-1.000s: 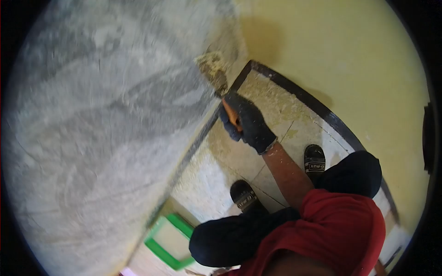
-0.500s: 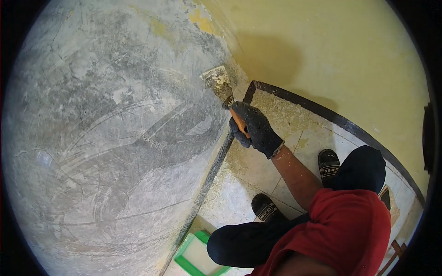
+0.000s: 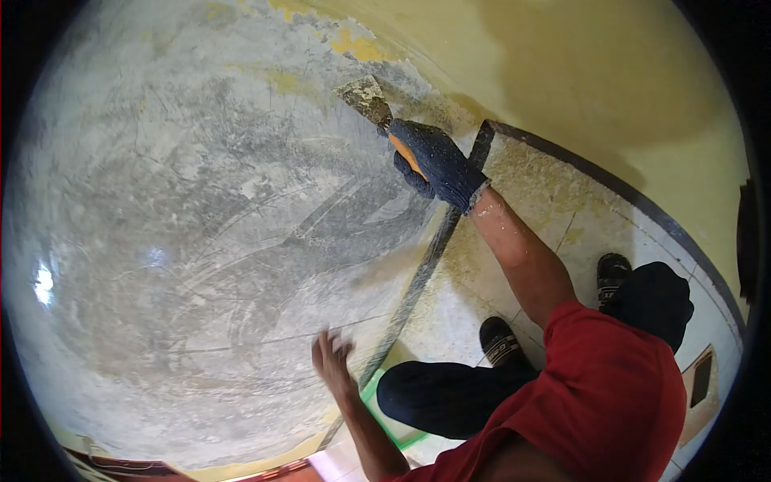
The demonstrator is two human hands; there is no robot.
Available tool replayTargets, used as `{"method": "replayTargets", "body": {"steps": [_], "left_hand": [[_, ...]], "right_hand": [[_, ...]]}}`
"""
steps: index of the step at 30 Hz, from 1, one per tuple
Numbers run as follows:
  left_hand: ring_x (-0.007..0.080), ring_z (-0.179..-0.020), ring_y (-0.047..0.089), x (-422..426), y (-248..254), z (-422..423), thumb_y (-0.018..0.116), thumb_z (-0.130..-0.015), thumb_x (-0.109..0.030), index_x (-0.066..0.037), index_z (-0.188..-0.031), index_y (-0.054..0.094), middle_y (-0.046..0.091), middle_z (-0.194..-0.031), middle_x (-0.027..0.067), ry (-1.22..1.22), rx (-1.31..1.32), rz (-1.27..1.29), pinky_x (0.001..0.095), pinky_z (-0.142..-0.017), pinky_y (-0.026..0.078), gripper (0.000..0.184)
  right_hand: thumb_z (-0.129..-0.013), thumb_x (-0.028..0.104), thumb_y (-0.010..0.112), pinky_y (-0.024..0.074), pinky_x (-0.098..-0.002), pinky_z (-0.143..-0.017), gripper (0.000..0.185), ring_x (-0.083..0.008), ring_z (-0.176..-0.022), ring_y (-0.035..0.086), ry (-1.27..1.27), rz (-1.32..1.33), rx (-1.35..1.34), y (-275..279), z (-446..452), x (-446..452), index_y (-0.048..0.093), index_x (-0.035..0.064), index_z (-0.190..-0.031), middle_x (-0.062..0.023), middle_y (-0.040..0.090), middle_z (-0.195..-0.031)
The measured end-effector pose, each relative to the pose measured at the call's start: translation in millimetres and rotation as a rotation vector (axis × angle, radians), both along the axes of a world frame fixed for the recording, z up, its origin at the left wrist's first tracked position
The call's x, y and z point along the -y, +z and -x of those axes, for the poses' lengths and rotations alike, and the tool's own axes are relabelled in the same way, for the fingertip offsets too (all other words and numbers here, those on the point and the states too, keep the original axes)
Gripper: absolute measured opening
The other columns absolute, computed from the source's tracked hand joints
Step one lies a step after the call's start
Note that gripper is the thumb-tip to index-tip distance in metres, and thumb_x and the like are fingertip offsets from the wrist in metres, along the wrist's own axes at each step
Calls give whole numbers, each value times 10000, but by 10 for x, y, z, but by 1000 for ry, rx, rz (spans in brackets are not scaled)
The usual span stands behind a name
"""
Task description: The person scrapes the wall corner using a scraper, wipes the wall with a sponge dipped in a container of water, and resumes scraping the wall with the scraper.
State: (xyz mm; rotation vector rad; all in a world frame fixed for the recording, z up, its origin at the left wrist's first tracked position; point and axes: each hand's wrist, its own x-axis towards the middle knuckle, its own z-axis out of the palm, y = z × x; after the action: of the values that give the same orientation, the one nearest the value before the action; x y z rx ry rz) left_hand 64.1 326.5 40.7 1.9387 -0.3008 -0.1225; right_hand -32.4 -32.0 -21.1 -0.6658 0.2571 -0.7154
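My right hand [image 3: 438, 165], in a dark knitted glove, is closed round the orange handle of a scraper [image 3: 367, 101]. The scraper's wide, flecked blade lies at the grey, stripped wall [image 3: 241, 201], a little below leftover yellow paint patches [image 3: 358, 46]. Whether the blade edge presses on the wall, I cannot tell. Lower down, my bare left hand [image 3: 332, 360] is in front of the same wall, blurred at the fingertips. Its fingers look apart and hold nothing.
A yellow painted wall [image 3: 594, 72] meets the grey one at a corner. Dark skirting [image 3: 594, 185] edges the tiled floor, strewn with paint flakes [image 3: 522, 177]. A green-rimmed tray [image 3: 413, 440] is partly behind my leg. A small framed board [image 3: 697, 394] lies at right.
My right hand and the scraper have moved up and slightly left along the wall. My left hand has come into view at the bottom. The view has shifted.
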Motion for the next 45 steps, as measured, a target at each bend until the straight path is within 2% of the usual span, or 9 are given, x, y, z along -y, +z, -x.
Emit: {"method": "replayTargets", "body": {"steps": [6, 8, 11, 12, 17, 25, 29, 32, 45], "left_hand": [[261, -989, 562, 2468, 287, 67, 409, -929, -470, 24, -1258, 419, 573, -1084, 170, -584, -151, -182, 373, -827, 461, 594], [253, -1028, 535, 2917, 188, 160, 423, -913, -499, 35, -1210, 450, 573, -1080, 159, -584, -271, -76, 381, -856, 439, 611], [228, -896, 586, 3379, -73, 129, 463, -897, -498, 19, -1118, 506, 603, -965, 137, -763, -398, 125, 360, -765, 475, 564], [228, -896, 586, 3493, -167, 123, 463, -897, -498, 19, -1118, 506, 603, -965, 137, -765, -403, 128, 360, -765, 475, 564], [209, -586, 594, 3671, -271, 276, 490, -903, -330, 13, -911, 566, 605, -718, 96, -534, -276, 223, 332, -544, 485, 351], [199, -784, 538, 3834, -175, 287, 489, -873, -336, 104, -1006, 524, 568, -883, 143, -535, -143, 178, 321, -722, 430, 461], [221, -825, 517, 3833, -300, 290, 469, -871, -370, 116, -1013, 521, 564, -897, 146, -519, -26, 125, 331, -791, 397, 509], [200, -561, 571, 3828, -516, 301, 464, -876, -286, 31, -799, 558, 577, -689, 101, -466, 43, 221, 324, -533, 455, 340], [186, -698, 511, 3877, -369, 349, 450, -867, -338, 77, -897, 525, 532, -801, 104, -452, -131, 220, 332, -648, 419, 423]], "right_hand": [[-878, 380, 543, 391, -239, -458, 260, -113, -521, 497, 18, 85, 84, -108, -120, 211, 559, 121, -862, -19, 516, -635], [-852, 319, 521, 417, -355, -484, 288, -234, -510, 538, -923, 1048, -94, -192, -211, 265, 522, 39, -786, -117, 541, -616], [-803, 177, 537, 434, -423, -583, 174, -336, -681, 570, -990, 1140, -133, -205, -171, 286, 515, 12, -852, -178, 568, -749], [-742, 104, 570, 430, -448, -620, 166, -383, -751, 561, -463, 820, -157, -207, -93, 259, 520, 11, -871, -195, 566, -797], [-774, 157, 545, 429, -426, -627, 157, -353, -738, 568, -803, 1247, -214, -387, -218, 422, 537, 27, -863, -174, 572, -771], [-670, 123, 627, 430, -429, -716, 291, -353, -838, 557, -346, 1213, -347, -129, -46, 598, 552, 40, -938, -165, 580, -903], [-667, 112, 626, 428, -430, -743, 316, -364, -877, 544, -809, 1321, -113, -288, -10, 592, 550, 34, -964, -166, 577, -933], [-666, 107, 625, 425, -436, -751, 321, -380, -888, 533, -732, 1305, -163, -397, 56, 558, 546, 32, -968, -169, 576, -934], [-709, 172, 645, 409, -425, -866, 472, -382, -1020, 513, -611, 1446, -211, -359, -25, 750, 510, 42, -1142, -183, 564, -1089]]}}
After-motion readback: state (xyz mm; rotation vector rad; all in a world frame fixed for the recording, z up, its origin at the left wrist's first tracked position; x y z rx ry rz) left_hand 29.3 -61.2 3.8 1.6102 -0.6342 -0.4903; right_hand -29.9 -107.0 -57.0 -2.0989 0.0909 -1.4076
